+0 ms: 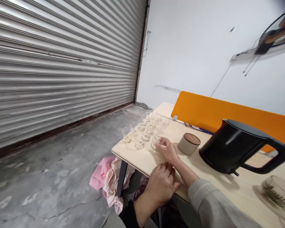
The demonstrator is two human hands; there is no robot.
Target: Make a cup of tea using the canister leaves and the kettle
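Observation:
Several small clear glass cups [146,129] stand in rows at the far left end of a pale wooden table [147,160]. My right hand [168,149] reaches out from a grey sleeve, and its fingertips close on the nearest glass cup [155,145] in the front row. My left hand [160,186] rests at the table's near edge with its fingers curled under, and nothing shows in it. A round grey canister with a wooden lid [189,143] sits just right of my right hand.
A black electric kettle [230,148] stands on the table to the right, and a glass vessel with green leaves [276,193] is at the far right. An orange divider panel [216,110] runs along the table's back. Pink cloth [109,177] lies on the concrete floor under the table end. A metal roller shutter [61,63] fills the left.

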